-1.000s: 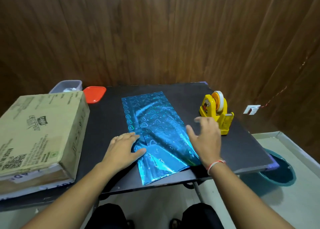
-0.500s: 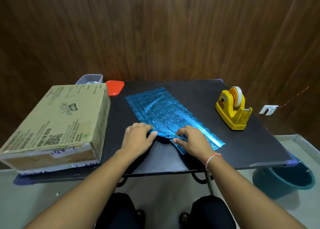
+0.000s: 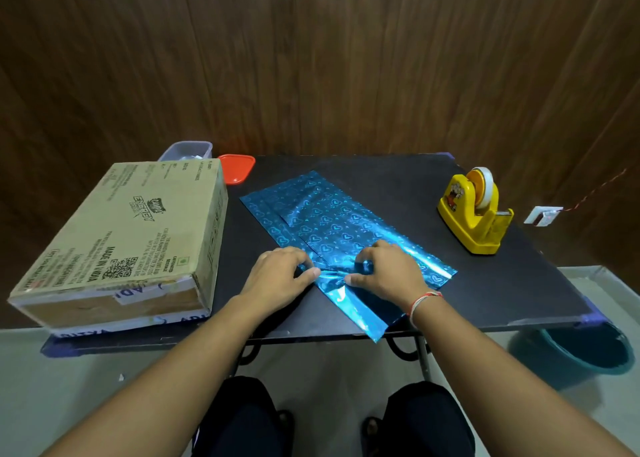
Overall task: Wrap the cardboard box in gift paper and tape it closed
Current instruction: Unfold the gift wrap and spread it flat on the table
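Left hand (image 3: pixel 280 276): pinches the gift paper (image 3: pixel 332 228).
Right hand (image 3: pixel 388 273): grips the same crumpled fold.
Cardboard box (image 3: pixel 128 235): left on the table (image 3: pixel 398 186).

Both hands, left (image 3: pixel 281 276) and right (image 3: pixel 384 272), pinch blue gift paper (image 3: pixel 332 228) beside the cardboard box (image 3: pixel 121 235)

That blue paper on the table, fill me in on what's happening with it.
A person is pinching the folded blue gift paper with both the left hand and the right hand, on the black table. The cardboard box sits unwrapped at the left. The yellow tape dispenser stands untouched at the right.
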